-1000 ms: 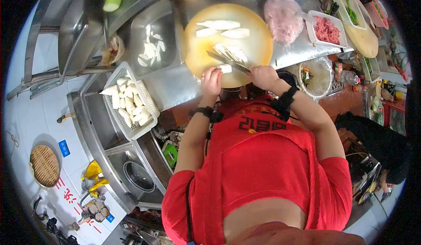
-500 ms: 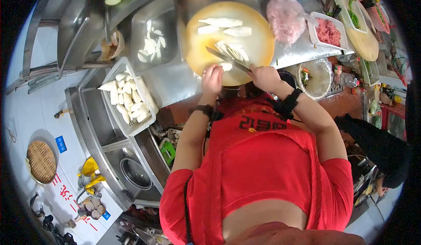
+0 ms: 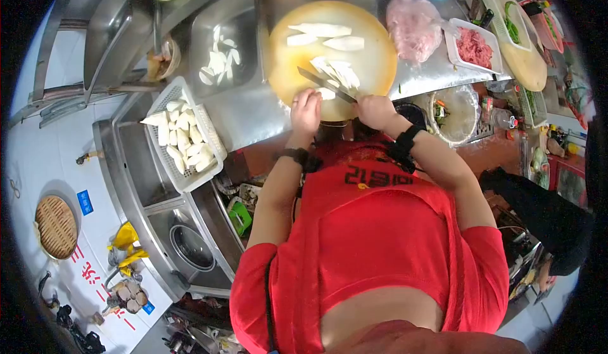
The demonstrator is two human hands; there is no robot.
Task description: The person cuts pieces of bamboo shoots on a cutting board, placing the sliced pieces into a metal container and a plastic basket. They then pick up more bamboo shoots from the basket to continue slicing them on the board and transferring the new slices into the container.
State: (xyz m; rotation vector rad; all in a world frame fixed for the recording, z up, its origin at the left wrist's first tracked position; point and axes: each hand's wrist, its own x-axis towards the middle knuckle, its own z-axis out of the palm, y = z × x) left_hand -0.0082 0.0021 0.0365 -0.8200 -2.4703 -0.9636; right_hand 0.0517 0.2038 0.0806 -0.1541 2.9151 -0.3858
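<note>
We find the round cutting board point(image 3: 285, 56) on the steel counter point(image 3: 247, 119), with its near rim at the counter's front edge. In our judgement, downward pressure this close to the rim could shift or tip the board.

The left hand point(image 3: 307, 110) is curled down, pinning a white vegetable piece point(image 3: 327, 93) at the near side of the board. The right hand point(image 3: 375, 111) is closed around the handle of the knife point(image 3: 326, 84). The blade stands just beside the left fingers. We judge that the main hazard is a cut fingertip if the piece rolls or the hand creeps under the edge. A lesser hazard is cut slices point(image 3: 339, 70) sliding off the pile behind the blade.

The knife's long axis runs diagonally across the board. The handle is near, at the person's right, and the tip points away and to their left.

The left hand largely hides the pinned piece. It appears to lie crosswise to the blade, but we cannot confirm this.
</note>
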